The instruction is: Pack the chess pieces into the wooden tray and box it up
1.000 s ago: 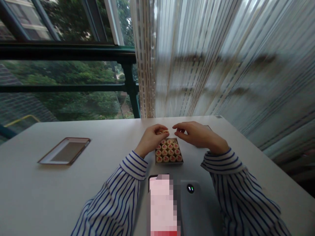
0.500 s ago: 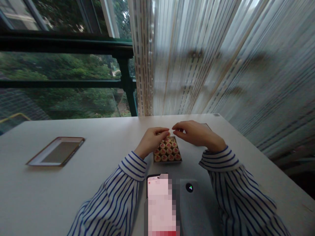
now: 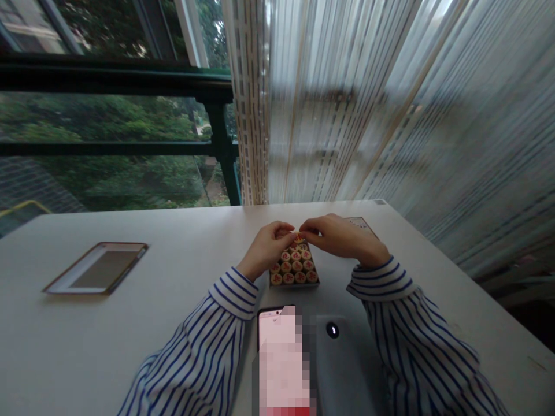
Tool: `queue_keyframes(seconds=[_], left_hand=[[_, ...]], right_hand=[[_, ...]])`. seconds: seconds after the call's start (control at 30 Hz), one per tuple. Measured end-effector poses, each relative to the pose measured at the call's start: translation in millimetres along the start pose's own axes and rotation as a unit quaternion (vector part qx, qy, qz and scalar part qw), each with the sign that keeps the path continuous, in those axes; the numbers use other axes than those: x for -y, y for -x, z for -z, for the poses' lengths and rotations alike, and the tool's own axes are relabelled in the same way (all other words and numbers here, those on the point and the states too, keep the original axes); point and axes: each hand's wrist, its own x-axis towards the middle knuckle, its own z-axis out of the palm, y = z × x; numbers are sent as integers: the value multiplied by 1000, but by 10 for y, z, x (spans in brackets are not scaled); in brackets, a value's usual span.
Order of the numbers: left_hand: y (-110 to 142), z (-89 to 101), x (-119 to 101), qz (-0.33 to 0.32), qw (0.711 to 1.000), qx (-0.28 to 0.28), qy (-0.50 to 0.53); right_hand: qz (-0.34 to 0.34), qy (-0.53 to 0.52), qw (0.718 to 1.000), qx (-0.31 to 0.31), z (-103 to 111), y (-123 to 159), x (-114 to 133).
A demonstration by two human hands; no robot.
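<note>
A shallow box (image 3: 295, 285) lies in the middle of the table, with rows of round wooden Chinese chess pieces (image 3: 297, 266) showing red characters. Over its far end, one chess piece (image 3: 299, 237) is raised and tilted between my two hands. My left hand (image 3: 267, 245) pinches it from the left, thumb and fingers together. From the other side my right hand (image 3: 342, 236) has its fingertips on the same piece. The hands partly cover the back row.
An open, brown-edged shallow tray or lid (image 3: 97, 268) lies on the white table (image 3: 173, 323) to the left. In front are a lit phone (image 3: 281, 364) and a grey device (image 3: 344, 367) with a small display. A printed card (image 3: 366, 224) shows partly behind my right hand. String curtains (image 3: 329, 115) hang beyond.
My right hand has moved left until its fingertips meet the chess piece at my left hand. The left hand has barely moved.
</note>
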Motion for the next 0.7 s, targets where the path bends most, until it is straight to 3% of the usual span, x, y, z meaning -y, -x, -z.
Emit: queue_keyframes(seconds=[0.3,0.7], left_hand=[[16,0,-25,24,1000,5,20],[6,3,-23,43,997,-29,60]], right_hand=[[-25,0,1000,12,49,3,40],[4,-34,999,-11,5,-6,47]])
